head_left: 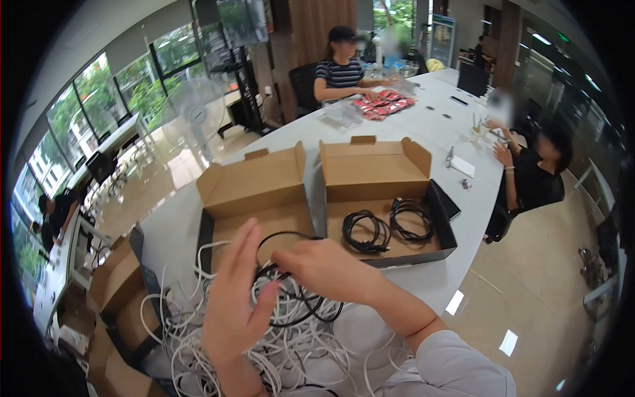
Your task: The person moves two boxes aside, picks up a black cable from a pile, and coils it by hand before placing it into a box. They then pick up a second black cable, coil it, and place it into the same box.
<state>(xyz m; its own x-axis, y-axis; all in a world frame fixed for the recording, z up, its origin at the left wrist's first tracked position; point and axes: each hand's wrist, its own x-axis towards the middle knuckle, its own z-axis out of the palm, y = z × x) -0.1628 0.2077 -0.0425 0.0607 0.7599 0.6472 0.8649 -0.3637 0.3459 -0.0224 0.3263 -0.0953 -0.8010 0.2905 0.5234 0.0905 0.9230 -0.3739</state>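
My left hand (pixel 237 301) and my right hand (pixel 324 268) are raised together over a tangled heap of white cables (pixel 264 344). Both hold a black cable (pixel 291 311) that loops between them, one loop arching above my fingers and another hanging below. Just beyond my hands lies an open cardboard box (pixel 258 198) whose floor looks bare. To its right a second open cardboard box (pixel 383 198) holds two coiled black cables (pixel 387 228).
The boxes rest on a long white table (pixel 423 126). A person in a striped shirt sits at the far end by red packets (pixel 383 104). Another person sits at the right edge. More cardboard boxes (pixel 112 304) stand at the lower left.
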